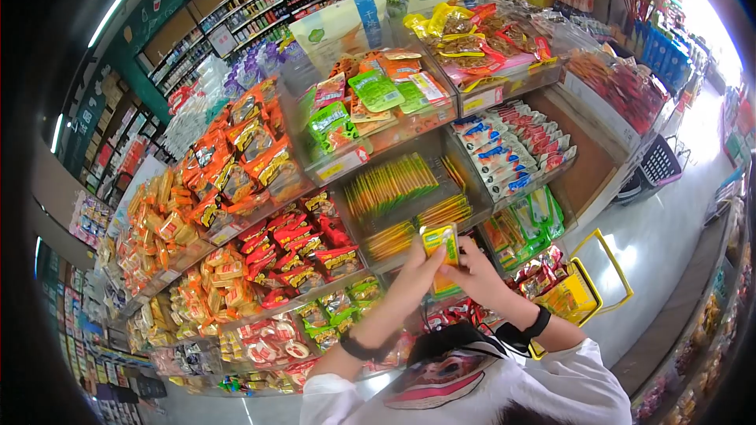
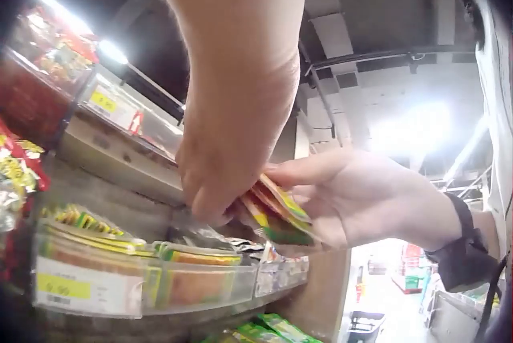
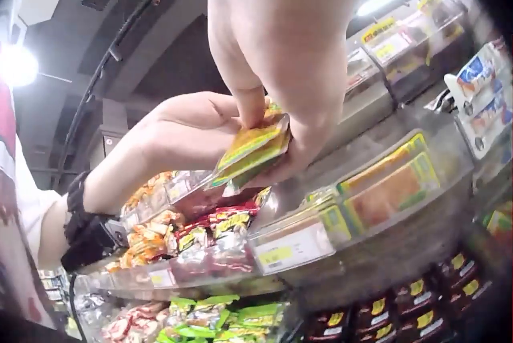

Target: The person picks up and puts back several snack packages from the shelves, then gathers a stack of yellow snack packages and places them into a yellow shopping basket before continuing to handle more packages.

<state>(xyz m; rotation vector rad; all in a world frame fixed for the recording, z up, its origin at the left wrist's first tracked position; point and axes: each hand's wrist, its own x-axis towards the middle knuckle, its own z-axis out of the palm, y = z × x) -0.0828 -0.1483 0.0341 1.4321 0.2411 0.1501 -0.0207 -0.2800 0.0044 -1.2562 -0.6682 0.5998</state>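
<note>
My left hand (image 1: 419, 269) and right hand (image 1: 479, 274) together grip a small stack of flat yellow-and-green snack packets (image 1: 439, 242) in front of my chest. In the left wrist view the packets (image 2: 276, 213) show their layered edges between both hands, the right hand (image 2: 373, 198) with its thumb along the top. The right wrist view shows the packets (image 3: 255, 150) tilted, pinched between the fingers of both hands. Just beyond the hands lies a bin of similar packets (image 1: 392, 185), standing in tight rows.
Stepped bins around hold orange-wrapped snacks (image 1: 256, 138), red packets (image 1: 295, 240), green pouches (image 1: 374, 90) and white-and-blue sachets (image 1: 492, 153). A yellow basket (image 1: 579, 295) stands on the floor at right, with a dark basket (image 1: 657, 165) farther along the aisle (image 1: 685, 205). Clear bin fronts carry price labels (image 2: 88, 287).
</note>
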